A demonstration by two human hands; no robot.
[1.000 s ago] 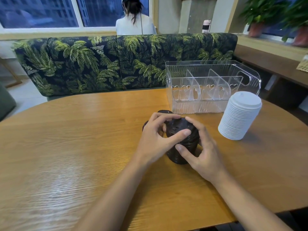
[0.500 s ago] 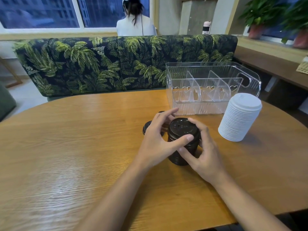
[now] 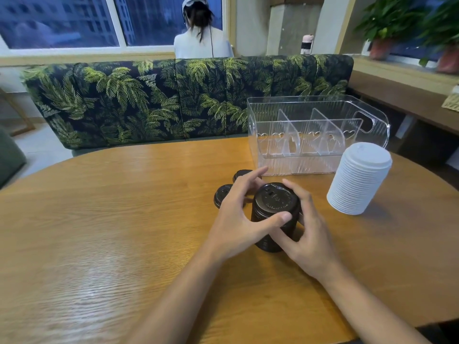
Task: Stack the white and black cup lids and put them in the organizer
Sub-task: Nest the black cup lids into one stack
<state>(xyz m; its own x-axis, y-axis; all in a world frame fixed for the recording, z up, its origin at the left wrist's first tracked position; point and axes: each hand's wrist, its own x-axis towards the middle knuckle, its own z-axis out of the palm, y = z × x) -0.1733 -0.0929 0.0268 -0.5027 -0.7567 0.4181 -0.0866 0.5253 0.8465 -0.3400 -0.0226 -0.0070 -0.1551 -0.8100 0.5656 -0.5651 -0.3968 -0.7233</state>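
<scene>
A stack of black cup lids [image 3: 274, 202] stands upright on the wooden table [image 3: 99, 219], near the middle. My right hand [image 3: 310, 237] grips its right side, fingers curled behind it and thumb low at the front. My left hand [image 3: 236, 219] is at its left: the thumb touches the stack's front rim, and the fingers reach out straight above two loose black lids [image 3: 222, 194] lying flat behind. A tall stack of white lids [image 3: 357, 180] stands to the right. The clear organizer [image 3: 298, 165], with dividers and nothing in it, sits behind.
A sofa with a palm-leaf print [image 3: 173, 100] runs along the table's far edge. A person [image 3: 201, 38] sits beyond it, facing away. Potted plants [image 3: 387, 23] stand on a ledge at the right.
My left fingers lifted off the top of the black stack and straightened out toward the loose lids. The right hand kept its hold and the stack stayed in place.
</scene>
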